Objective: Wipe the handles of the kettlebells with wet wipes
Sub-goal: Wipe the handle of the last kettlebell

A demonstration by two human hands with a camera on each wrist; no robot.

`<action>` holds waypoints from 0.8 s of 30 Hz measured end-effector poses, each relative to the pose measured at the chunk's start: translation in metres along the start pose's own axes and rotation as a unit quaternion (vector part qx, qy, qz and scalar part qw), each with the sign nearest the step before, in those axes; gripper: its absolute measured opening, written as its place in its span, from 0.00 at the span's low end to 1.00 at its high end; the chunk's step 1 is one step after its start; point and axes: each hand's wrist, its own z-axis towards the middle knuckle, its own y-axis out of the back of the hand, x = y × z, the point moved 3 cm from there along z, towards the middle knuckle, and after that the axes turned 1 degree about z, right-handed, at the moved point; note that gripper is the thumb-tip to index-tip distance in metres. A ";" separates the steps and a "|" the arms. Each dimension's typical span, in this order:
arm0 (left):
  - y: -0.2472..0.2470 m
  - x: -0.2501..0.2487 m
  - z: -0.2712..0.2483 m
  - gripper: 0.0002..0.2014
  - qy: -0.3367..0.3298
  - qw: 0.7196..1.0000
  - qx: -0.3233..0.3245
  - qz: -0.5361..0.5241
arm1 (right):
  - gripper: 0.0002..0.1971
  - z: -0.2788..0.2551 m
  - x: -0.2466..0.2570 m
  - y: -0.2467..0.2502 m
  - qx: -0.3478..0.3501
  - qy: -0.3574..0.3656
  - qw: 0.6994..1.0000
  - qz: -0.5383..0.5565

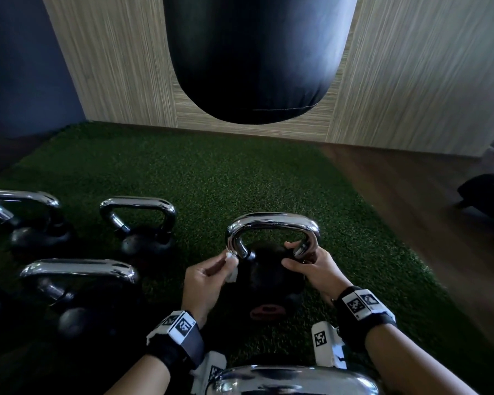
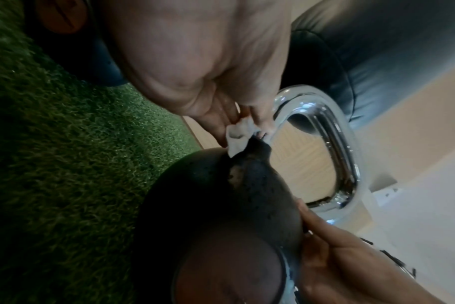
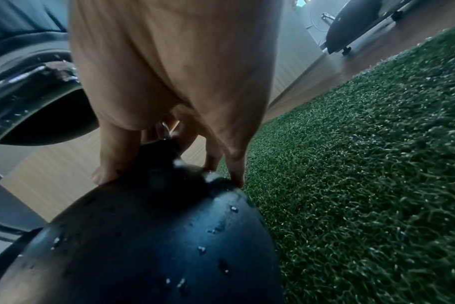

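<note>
A: Entry. Kettlebell (image 1: 271, 269) stands upright on the green turf mat (image 1: 211, 172), nearer its right edge than its left, directly in front of the person. Chrome handle (image 1: 273, 223) arches over a black ball.

B: Grip state?

A: Left hand (image 1: 204, 280) pinches a small folded wet wipe (image 1: 232, 266) between thumb and fingertips, pressed to the base of the handle's left leg. Right hand (image 1: 311, 269) has fingers curled round the base of the right leg, holding it steady.

B: Handling?

A: Judged heavy and rigid; it should not shift under wiping pressure. Polished chrome plus moisture will likely be slippery, so bracing low on a leg seems sound. The wipe is limp and thin; it needs to be wrapped round the bar to cover it.

B: View differences?

A: Left wrist view shows the wipe (image 2: 238, 134) bunched right at the junction of chrome and black neck, a detail the head view blurs. Right wrist view shows droplets on the ball (image 3: 153, 246) and fingertips resting on its shoulder; no wipe visible there. Only the head view shows three other kettlebells (image 1: 139, 223) toward the mat's left side, another chrome handle (image 1: 291, 379) at the near edge, and a punching bag (image 1: 257, 52) hanging above.
</note>
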 end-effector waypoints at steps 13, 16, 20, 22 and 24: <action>-0.012 -0.023 0.017 0.14 -0.112 0.970 -0.076 0.202 | 0.28 -0.026 0.016 0.027 0.025 0.028 0.974 -0.226; -0.025 -0.032 0.032 0.15 -0.104 0.969 -0.070 0.215 | 0.27 -0.048 0.025 0.031 0.063 0.060 0.946 -0.312; -0.050 -0.046 0.058 0.16 -0.093 0.964 -0.036 0.247 | 0.28 -0.071 0.042 0.014 0.134 0.142 0.903 -0.384; -0.061 -0.049 0.065 0.15 -0.099 0.961 -0.009 0.257 | 0.31 -0.069 0.044 0.006 0.173 0.158 0.883 -0.406; -0.067 -0.048 0.069 0.15 -0.081 0.963 0.010 0.256 | 0.28 -0.061 0.049 0.002 0.171 0.154 0.876 -0.423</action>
